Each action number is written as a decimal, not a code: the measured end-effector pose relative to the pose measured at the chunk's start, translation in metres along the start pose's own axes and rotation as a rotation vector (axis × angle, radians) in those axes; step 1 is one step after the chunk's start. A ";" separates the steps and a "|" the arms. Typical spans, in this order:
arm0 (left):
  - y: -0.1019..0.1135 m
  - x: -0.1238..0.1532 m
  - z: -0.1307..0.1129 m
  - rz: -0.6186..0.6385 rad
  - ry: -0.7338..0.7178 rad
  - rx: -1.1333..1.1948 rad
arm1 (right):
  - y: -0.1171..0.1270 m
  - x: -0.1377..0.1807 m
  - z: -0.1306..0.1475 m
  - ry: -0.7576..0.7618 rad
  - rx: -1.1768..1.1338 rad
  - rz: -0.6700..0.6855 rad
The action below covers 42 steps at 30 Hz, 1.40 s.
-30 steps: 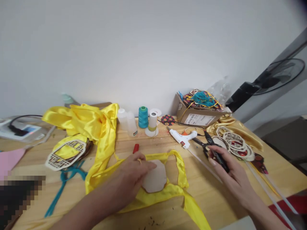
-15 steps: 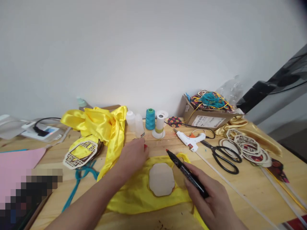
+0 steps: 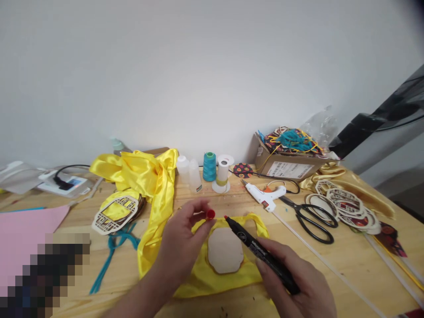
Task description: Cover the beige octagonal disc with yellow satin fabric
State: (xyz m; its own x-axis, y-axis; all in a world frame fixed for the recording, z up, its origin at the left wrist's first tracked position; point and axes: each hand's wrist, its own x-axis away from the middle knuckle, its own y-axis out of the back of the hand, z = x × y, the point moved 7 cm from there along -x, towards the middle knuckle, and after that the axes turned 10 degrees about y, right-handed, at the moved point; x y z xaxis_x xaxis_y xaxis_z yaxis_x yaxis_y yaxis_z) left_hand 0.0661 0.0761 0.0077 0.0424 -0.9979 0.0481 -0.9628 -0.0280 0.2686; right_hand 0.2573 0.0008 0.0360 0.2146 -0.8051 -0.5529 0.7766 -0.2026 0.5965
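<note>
Between the fingers of my left hand (image 3: 183,238) is a red marker cap (image 3: 210,214), its open end turned toward the pen. My right hand (image 3: 294,278) grips a black marker (image 3: 261,254), whose bare red tip points up and left, a short gap from the cap. Below both lies a pale board piece with notched corners (image 3: 225,251), flat on a sheet of yellow satin (image 3: 212,285). The satin runs back under my left wrist to a crumpled heap (image 3: 139,174).
A white glue gun (image 3: 265,194) and black scissors (image 3: 311,216) lie to the right, near cut-out wooden frames (image 3: 347,205). Bottles (image 3: 194,174), teal thread (image 3: 209,167) and a cardboard box (image 3: 288,165) stand along the wall. More wooden frames (image 3: 114,216) are stacked at left.
My left hand has come nearer and turned, bringing the red cap into view close to the marker tip. The marker has moved slightly down; the whole view has shifted a little.
</note>
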 end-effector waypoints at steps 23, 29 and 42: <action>-0.015 0.043 -0.025 0.049 -0.789 -0.588 | -0.010 0.004 -0.014 -0.178 -0.244 0.149; -0.017 0.043 -0.010 0.146 -0.850 -0.667 | -0.020 0.015 -0.019 -0.250 -0.273 0.264; 0.042 0.001 0.020 -0.217 -0.037 -0.322 | 0.110 0.006 -0.159 -0.171 0.674 0.133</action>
State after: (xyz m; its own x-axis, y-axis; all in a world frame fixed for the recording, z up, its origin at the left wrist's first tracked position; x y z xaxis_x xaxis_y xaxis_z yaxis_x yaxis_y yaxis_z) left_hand 0.0207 0.0730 -0.0004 0.2207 -0.9724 -0.0760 -0.7994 -0.2250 0.5571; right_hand 0.4381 0.0625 0.0053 0.1435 -0.9122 -0.3839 0.2028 -0.3526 0.9136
